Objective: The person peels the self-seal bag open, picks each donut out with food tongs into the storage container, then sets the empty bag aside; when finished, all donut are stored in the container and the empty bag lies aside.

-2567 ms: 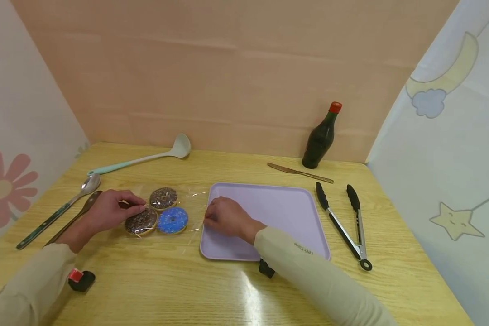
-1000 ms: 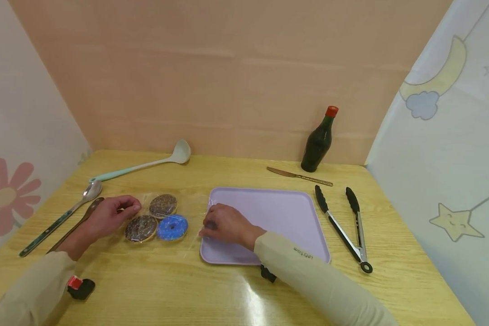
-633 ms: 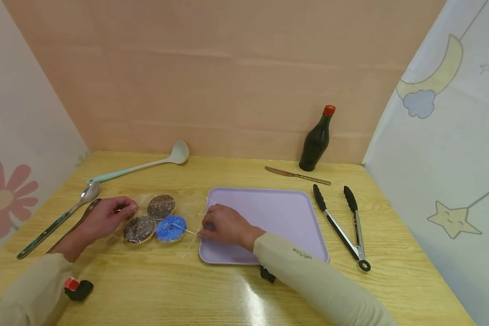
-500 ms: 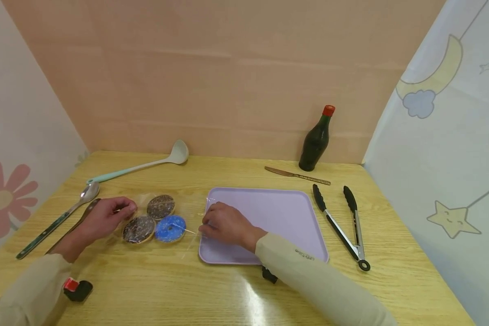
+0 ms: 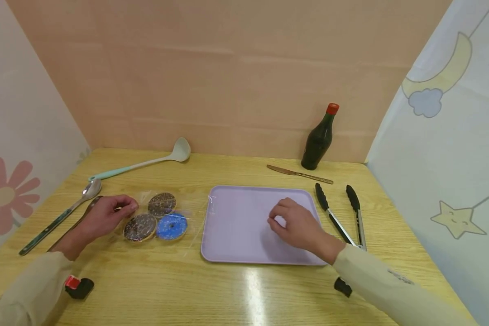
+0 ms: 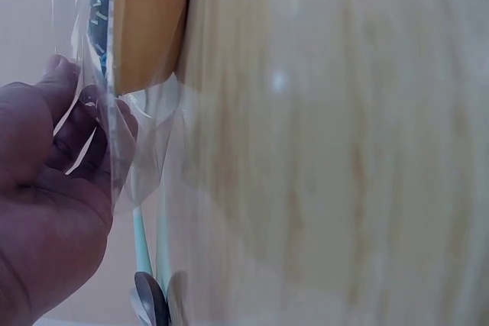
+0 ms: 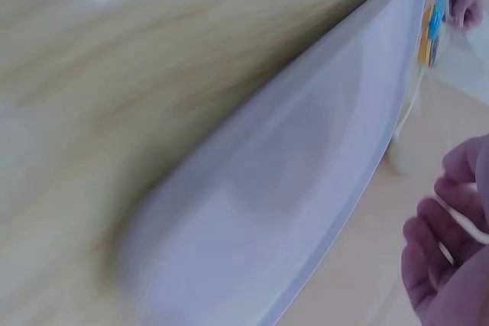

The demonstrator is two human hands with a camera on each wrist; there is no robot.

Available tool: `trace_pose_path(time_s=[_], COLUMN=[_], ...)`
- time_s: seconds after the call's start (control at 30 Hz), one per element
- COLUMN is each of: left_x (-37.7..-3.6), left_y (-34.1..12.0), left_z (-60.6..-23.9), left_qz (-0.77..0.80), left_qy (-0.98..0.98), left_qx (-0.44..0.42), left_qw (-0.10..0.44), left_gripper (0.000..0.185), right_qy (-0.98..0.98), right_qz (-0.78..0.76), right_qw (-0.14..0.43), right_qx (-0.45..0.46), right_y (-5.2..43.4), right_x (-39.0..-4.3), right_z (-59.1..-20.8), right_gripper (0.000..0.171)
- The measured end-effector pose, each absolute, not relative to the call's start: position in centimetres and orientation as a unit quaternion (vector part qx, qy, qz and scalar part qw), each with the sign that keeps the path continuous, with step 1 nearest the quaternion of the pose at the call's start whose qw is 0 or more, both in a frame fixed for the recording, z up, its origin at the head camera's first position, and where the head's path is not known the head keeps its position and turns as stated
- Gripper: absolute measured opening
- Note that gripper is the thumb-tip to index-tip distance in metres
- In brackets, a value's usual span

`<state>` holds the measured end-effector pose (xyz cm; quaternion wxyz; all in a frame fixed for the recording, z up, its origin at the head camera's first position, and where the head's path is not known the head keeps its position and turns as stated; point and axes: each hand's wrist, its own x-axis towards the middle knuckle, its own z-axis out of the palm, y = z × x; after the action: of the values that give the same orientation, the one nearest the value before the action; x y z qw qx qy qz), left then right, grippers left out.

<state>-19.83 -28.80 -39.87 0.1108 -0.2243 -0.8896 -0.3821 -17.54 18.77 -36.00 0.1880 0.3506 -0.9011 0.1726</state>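
Observation:
A clear plastic bag [image 5: 189, 216] lies on the wooden table with three doughnuts inside: two chocolate ones [image 5: 161, 203] [image 5: 140, 227] and a blue one [image 5: 171, 226]. My left hand [image 5: 122, 209] pinches the bag's left edge; the left wrist view shows the film [image 6: 145, 143] between thumb and fingers beside a doughnut [image 6: 145, 20]. My right hand [image 5: 278, 219] hovers over the lavender tray [image 5: 236, 226], fingers curled. In the right wrist view a thin pale strip [image 7: 461, 221] lies across its fingers above the tray [image 7: 290, 188].
Black-handled tongs [image 5: 342, 222] lie right of the tray. A knife [image 5: 299, 174] and a dark bottle [image 5: 319, 138] stand behind it. A pale ladle [image 5: 142, 162] and two spoons [image 5: 65, 210] lie at the left. Curtains wall in both sides.
My right hand left the bag's right end, where a thin strip stretched from bag to fingers, and moved right over the tray. The left hand stayed on the bag.

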Motion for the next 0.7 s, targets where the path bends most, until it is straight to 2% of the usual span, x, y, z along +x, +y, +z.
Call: trace_pose_path(time_s=[0.23,0.43,0.57,0.7], left_x=[-19.8,-19.9,-20.0,-19.8], left_y=[-28.7,-28.7,-28.7,-28.6], left_z=[-39.7,-39.9,-40.0,-39.9], left_qz=[-0.389,-0.379,-0.378,-0.379], left_qy=[-0.888,-0.893,-0.894,-0.895], left_qx=[-0.220,-0.218,-0.217,-0.210], left_qw=[0.107,0.106,0.104,0.102], left_gripper=[0.014,0.012,0.013,0.013], right_qy=[-0.947,-0.962,-0.973,-0.982], right_qz=[0.158,0.135,0.124,0.134], right_qw=[0.207,0.220,0.193,0.132], right_qx=[0.186,0.086,0.021,-0.030], right_y=[26.2,31.3,33.8,34.8], right_x=[-15.4,-14.1,-13.6,-13.2], right_z=[-36.6,-37.9,-38.7,-39.0], right_gripper=[0.017,0.048,0.073,0.094])
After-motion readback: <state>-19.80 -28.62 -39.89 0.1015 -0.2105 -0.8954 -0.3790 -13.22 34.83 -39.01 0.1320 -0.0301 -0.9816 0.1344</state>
